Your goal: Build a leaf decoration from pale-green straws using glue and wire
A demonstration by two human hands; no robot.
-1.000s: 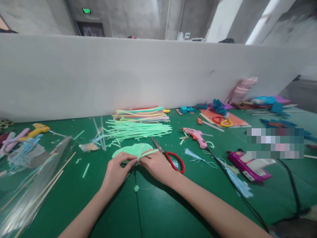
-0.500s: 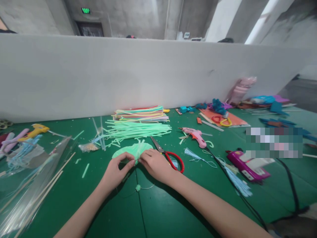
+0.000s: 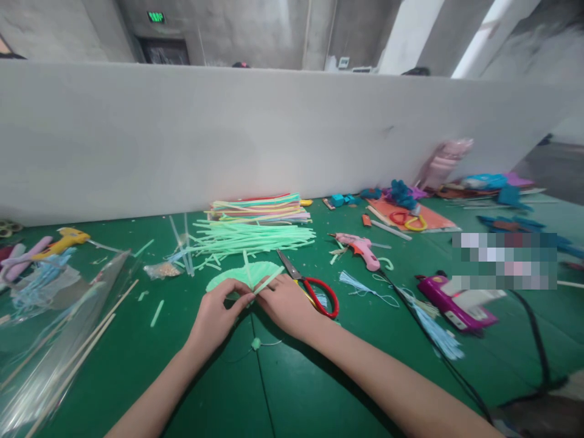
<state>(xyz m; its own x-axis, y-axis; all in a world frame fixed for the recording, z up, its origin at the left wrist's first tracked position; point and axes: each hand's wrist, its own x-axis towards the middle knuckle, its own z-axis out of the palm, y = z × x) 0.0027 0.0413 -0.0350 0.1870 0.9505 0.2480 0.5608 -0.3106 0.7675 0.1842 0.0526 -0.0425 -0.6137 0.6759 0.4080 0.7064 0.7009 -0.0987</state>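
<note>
My left hand (image 3: 223, 307) and my right hand (image 3: 287, 304) meet at the middle of the table, fingertips closed in a pinch. Between them is a mint-green pipe cleaner (image 3: 269, 280), bent into a V; one end points up and the other slants right over my right fingers. Behind the fingers, a rounded, fan-like mint-green piece (image 3: 228, 274) lies on the table, its near edge hidden by my hands. Red-handled scissors (image 3: 322, 296) lie just right of my right hand. A small green knot on a thin cord (image 3: 256, 344) is nearer to me.
Mint-green pipe cleaners (image 3: 255, 237) lie in a pile behind my hands, with a multicoloured bundle (image 3: 255, 210) beyond. To the right are a pink glue gun (image 3: 360, 248), blue tassels (image 3: 365, 289) and a purple device (image 3: 451, 307). Wooden sticks (image 3: 86, 359) and a yellow glue gun (image 3: 64, 241) are left.
The two pipe cleaner ends, close together and upright before, are now spread apart in a V, one leaning right. My hands have stayed in nearly the same place.
</note>
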